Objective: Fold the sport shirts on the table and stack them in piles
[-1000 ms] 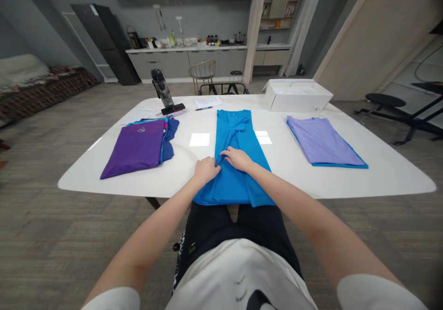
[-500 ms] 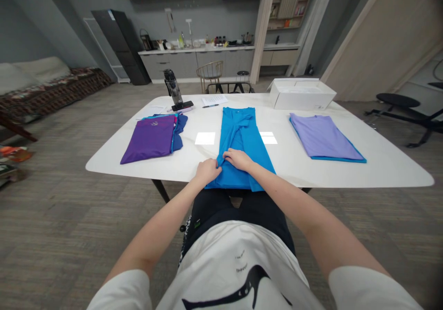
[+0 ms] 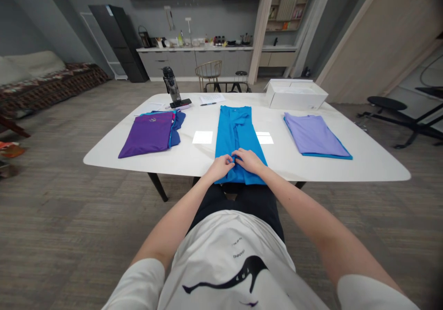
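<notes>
The person's dark shorts (image 3: 238,199) sit just behind the near edge of the white table (image 3: 346,169), and the hands work right at that edge, with the long side edges of the cloth running away from them towards the far side. The left hand (image 3: 220,168) and right hand (image 3: 248,160) lie close together, nearly touching at the fingertips, both resting on the bright blue garment (image 3: 238,137). The left fingers look curled into a fold, while the right hand lies flatter with its fingers pressing down; from this height it is hard to say whether the fabric is really pinched or only held down.

The garment lies lengthwise down the middle of the table, under both hands, its near end reaching the near edge and seeming to lip over it. Well apart on the left lies a folded purple shirt (image 3: 145,134) with a darker blue layer under it. Well apart on the right is a lavender shirt (image 3: 314,137) with a blue edge. Towards the far edge are a sheet of paper (image 3: 212,98), a pen (image 3: 207,104), a water bottle (image 3: 172,86) and an open white box (image 3: 294,95).
</notes>
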Tool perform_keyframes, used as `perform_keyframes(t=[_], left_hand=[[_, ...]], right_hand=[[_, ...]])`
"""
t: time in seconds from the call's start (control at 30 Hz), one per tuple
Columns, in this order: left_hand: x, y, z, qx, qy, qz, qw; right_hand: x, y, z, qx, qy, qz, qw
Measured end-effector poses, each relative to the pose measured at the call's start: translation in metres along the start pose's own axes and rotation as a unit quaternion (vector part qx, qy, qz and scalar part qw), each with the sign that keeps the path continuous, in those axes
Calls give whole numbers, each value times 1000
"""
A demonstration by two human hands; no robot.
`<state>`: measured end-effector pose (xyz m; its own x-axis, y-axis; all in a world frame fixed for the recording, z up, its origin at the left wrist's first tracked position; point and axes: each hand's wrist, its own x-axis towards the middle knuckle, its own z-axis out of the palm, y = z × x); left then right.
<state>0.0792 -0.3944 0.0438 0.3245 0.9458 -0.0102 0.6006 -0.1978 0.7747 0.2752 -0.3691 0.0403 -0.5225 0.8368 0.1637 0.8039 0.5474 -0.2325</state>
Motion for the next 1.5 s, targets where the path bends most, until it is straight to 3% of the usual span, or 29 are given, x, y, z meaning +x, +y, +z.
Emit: perform_keyframes(t=[0.23, 0.53, 0.67, 0.8, 1.03, 1.17, 1.27, 1.4, 1.5], left_hand=[[-9, 12, 11, -1, 40, 18, 999], [-18, 14, 13, -4, -26, 48, 999], [-17, 13, 20, -31, -38, 45, 998], [-20, 14, 21, -55, -102, 54, 992], [-10, -16, -4, 67, -112, 196, 972], [-2, -43, -23, 87, -132, 241, 958], [-4, -59, -34, 80, -148, 251, 953], [-12, -71, -40, 56, -174, 233, 955], [-14, -73, -40, 51, -173, 228, 957]], right_hand=[[-34, -4, 10, 53, 30, 23, 998], [-33, 6, 9, 118, 72, 40, 990], [-34, 8, 7, 120, 68, 31, 990], [-43, 10, 6, 100, 28, 29, 994], [-65, 14, 0, 90, -27, 12, 996], [-85, 34, -7, 90, -36, -7, 995], [-104, 62, -12, 84, -8, 6, 996], [-126, 98, -14, 121, 30, 25, 992], [-131, 110, -12, 176, 31, 20, 984]])
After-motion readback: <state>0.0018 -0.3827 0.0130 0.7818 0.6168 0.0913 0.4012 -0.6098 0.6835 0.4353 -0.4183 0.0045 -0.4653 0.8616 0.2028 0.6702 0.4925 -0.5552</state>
